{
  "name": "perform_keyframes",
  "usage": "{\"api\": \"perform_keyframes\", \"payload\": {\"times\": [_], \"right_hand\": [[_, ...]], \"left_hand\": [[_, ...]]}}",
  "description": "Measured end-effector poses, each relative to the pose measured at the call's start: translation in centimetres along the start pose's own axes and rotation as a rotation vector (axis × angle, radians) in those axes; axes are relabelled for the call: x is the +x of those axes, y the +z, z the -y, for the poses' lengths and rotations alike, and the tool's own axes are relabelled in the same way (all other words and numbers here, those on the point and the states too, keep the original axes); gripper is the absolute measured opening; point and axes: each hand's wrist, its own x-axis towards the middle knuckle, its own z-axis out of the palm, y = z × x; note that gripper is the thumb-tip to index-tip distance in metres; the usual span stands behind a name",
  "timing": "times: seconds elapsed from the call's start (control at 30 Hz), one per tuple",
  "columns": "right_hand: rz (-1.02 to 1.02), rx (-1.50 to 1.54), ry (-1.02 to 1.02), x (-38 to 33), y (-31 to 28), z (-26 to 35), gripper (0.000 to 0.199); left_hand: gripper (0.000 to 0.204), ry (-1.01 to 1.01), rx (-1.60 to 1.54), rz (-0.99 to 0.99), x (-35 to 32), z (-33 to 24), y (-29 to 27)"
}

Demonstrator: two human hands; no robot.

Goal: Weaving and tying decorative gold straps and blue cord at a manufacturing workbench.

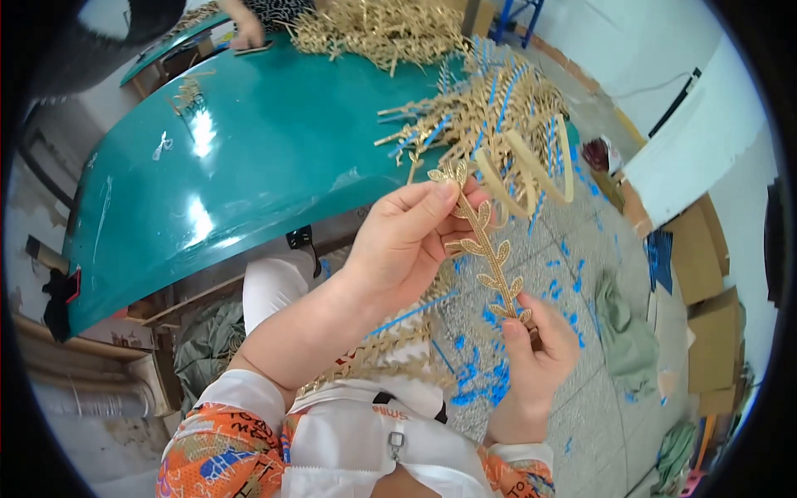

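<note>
A gold beaded leaf-vine trim [491, 256] stretches slantwise between my two hands, its small paired leaves facing up. My left hand [407, 236] pinches its upper end between thumb and fingers. At the lower end, my right hand [538, 353] grips the tip with thumb and forefinger. Beyond my left fingers, tan band loops [531, 176] curve out to the right; whether they join the trim is hidden. More gold leaf trim [374, 365] lies across my lap, with a thin blue strip [411, 313] beside it.
A green-covered table [274, 133] curves ahead, with gold strips heaped at its back [382, 33] and a gold and blue pile [506, 108] hanging over its right edge. Blue scraps [481, 382] litter the tiled floor. Cardboard boxes [706, 290] stand right. Another person's hand [247, 31] rests at the far side.
</note>
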Motion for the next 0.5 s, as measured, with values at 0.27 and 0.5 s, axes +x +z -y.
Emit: {"api": "perform_keyframes", "payload": {"times": [0.27,0.5], "right_hand": [[0.012,-0.067,-0.161,0.9,-2.1,-0.2,0.023],[0.065,-0.050,-0.268,2.1,-3.0,0.0,0.028]], "left_hand": [[0.026,-0.086,-0.040,0.012,-1.7,-0.9,1.4],[0.024,-0.120,-0.121,0.051,-3.4,-1.1,1.7]]}}
